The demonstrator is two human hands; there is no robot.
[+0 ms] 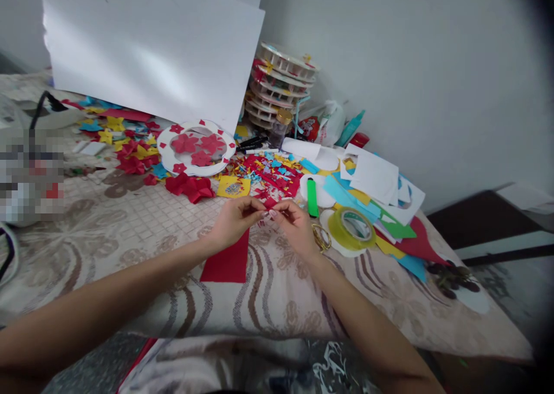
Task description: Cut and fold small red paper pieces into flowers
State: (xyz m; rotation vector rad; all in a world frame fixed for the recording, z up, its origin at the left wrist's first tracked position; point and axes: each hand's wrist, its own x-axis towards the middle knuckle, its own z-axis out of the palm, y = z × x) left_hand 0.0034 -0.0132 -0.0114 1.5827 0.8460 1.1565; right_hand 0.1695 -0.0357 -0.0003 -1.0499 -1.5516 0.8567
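Observation:
Fingertips of my left hand [238, 221] and my right hand [294, 224] meet over the table, both pinching a small red paper piece [269, 202]. Its exact shape is partly hidden by the fingers. Below my left hand lies a flat red paper sheet [227, 262]. Just right of my right hand are gold-handled scissors [321, 236], partly covered by the hand. A green cutter [312, 198] rests beyond them, and a roll of yellowish clear tape [351, 228] sits farther right. Behind the fingers is a heap of red, blue and yellow paper scraps [277, 175].
A white ring with red paper flowers [197, 147] lies at the back left, near several coloured paper flowers [134, 157]. Large white boards [151, 53] stand behind. Stacked round frames [283, 82] and a capped bottle [280, 127] are at the back. Paper sheets [374, 175] cover the right side.

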